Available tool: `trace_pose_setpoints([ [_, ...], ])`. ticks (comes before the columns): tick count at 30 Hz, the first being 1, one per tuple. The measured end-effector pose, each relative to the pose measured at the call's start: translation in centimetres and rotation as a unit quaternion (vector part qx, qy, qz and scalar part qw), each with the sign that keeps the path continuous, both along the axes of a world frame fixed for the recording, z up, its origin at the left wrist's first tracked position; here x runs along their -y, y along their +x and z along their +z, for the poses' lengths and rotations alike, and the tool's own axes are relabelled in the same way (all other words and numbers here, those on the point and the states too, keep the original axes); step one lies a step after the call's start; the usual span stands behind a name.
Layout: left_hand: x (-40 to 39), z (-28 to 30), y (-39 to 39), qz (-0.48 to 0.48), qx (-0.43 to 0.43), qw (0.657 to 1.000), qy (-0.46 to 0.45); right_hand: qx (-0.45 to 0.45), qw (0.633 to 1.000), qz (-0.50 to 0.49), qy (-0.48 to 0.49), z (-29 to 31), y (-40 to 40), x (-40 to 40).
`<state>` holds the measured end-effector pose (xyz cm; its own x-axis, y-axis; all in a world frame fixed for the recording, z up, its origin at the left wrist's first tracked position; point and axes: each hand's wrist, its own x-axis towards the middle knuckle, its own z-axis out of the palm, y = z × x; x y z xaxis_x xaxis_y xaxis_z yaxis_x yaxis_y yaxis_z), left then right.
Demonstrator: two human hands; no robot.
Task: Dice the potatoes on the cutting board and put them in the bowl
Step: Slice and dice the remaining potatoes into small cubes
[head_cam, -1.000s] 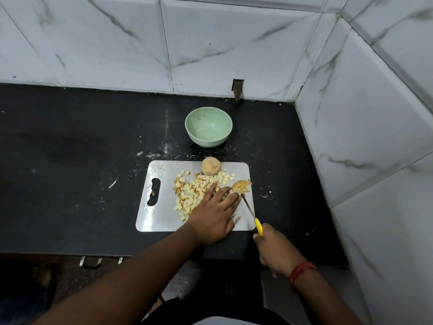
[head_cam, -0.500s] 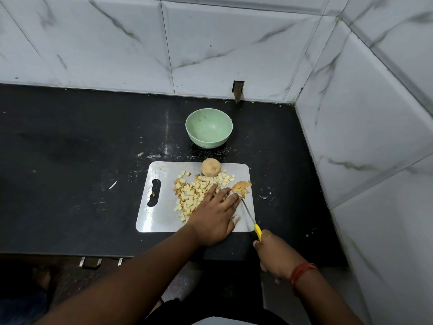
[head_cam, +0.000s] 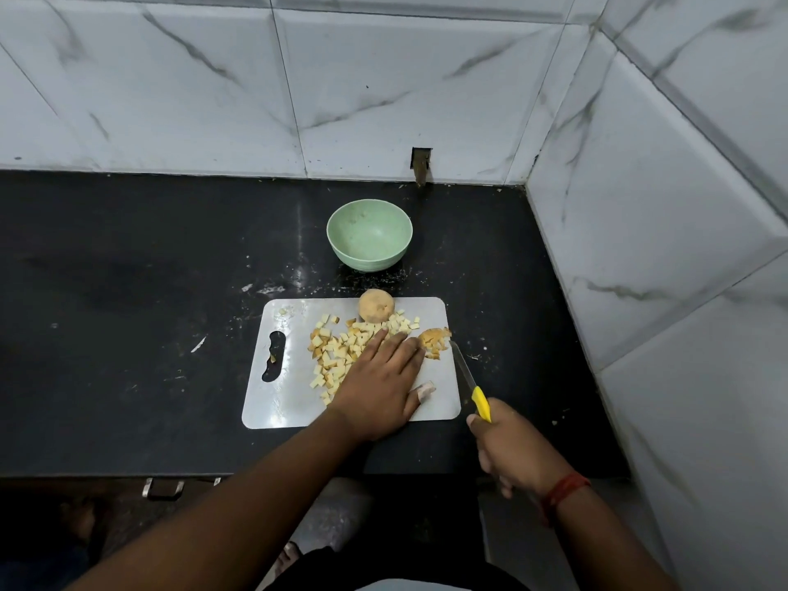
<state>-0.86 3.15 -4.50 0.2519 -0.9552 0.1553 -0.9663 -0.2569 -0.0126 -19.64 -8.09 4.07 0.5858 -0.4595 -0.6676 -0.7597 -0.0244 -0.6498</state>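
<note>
Dim, soft light — wide-angle edge warp

no readable text, label, brand, number or sign anywhere in view

- Counter (head_cam: 128, 270): dark polished stone, glossy, speckled with pale crumbs near the board's far edge.
- Board (head_cam: 294, 403): smooth, pale grey, faintly reflective; plastic or metal cannot be told.
- Bowl (head_cam: 369, 235): matt pale-green, looks plastic.
- Knife (head_cam: 469, 383): shiny metal blade, glossy yellow plastic handle.
- Potato (head_cam: 375, 306): rough, dull tan skin.
- Dice (head_cam: 337, 351): moist, pale cut faces.
- Walls (head_cam: 383, 78): glossy marble-veined tiles.
</note>
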Motion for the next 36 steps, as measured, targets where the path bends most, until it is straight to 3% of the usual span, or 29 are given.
trace_pose_setpoints([
  [10,2.7,1.8,0.4,0.047,-0.149,0.987,0.031,0.033,0.999,-0.023,0.009,-0.7,-0.8,0.7],
  [18,5.7,1.7,0.5,-0.055,-0.035,0.993,0.097,0.044,0.998,-0.043,0.0,-0.6,-1.1,1.1],
  [24,6.2,1.5,1.0,-0.049,0.013,0.991,0.124,0.048,0.998,-0.049,-0.016,-0.5,-1.4,1.6],
  [36,3.5,1.6,1.0,-0.005,-0.02,0.998,0.057,0.061,0.997,-0.03,-0.037,-0.1,0.2,0.9],
])
